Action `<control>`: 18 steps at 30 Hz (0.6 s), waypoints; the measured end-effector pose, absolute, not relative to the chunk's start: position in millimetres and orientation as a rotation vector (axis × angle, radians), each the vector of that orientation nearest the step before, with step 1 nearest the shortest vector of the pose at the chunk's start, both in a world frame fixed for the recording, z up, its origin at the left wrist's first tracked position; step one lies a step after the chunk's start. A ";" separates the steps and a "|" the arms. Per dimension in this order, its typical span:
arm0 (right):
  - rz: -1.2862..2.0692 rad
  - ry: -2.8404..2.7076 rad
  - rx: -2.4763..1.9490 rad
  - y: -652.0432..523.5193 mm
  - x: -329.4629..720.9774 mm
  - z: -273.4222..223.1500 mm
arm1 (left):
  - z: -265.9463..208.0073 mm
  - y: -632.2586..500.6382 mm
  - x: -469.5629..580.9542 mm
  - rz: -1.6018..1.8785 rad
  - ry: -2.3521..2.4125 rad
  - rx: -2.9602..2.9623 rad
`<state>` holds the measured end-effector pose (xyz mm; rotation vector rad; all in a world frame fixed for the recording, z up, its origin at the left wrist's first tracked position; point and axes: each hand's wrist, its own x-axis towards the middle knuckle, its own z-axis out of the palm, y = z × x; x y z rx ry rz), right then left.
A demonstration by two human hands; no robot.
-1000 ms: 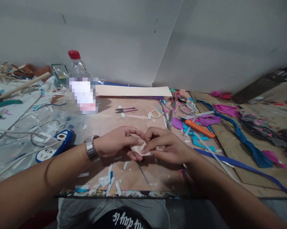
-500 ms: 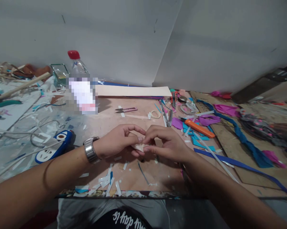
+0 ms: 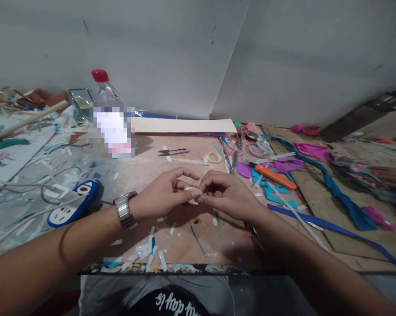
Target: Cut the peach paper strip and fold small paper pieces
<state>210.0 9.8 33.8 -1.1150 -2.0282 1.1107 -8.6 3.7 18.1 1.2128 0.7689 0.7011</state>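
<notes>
Over the middle of the table, my left hand (image 3: 161, 191) and my right hand (image 3: 229, 195) meet, fingertips almost touching. Between them is a small, thin cream-coloured piece (image 3: 194, 202), curved and paper-like; fingers cover part of it. My left thumb presses on it from one side, while my right thumb and forefinger pinch its other end. Beyond the hands lie thread snips (image 3: 174, 152) with a pink handle and a roll of cream tape (image 3: 214, 157). To the right is an orange utility knife (image 3: 275, 176) on blue and purple scraps.
A blue-and-white power strip (image 3: 74, 204) with cables lies at left, near a bright phone screen (image 3: 112, 129) and a red-capped bottle (image 3: 101, 77). Cream card (image 3: 185, 125) runs along the back. White scraps litter the front edge; blue ribbon (image 3: 329, 184) crosses the right. Another person's hand (image 3: 389, 175) shows far right.
The cream piece has turned and now shows a thin curved edge. My left thumb has shifted onto it, and my left fingers have changed position slightly.
</notes>
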 end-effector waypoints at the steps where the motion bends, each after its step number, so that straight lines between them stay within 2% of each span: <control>1: 1.090 -2.024 -1.105 8.9 209.8 33.9 | 17.8 4.4 -8.8 0.697 0.757 1.192; 11: 0.935 -1.912 -0.923 6.7 204.9 20.6 | 19.5 3.1 -7.8 0.689 0.703 0.875; 18: 0.865 -2.038 -0.756 5.0 208.6 25.1 | 22.2 3.0 -7.8 0.736 0.659 0.769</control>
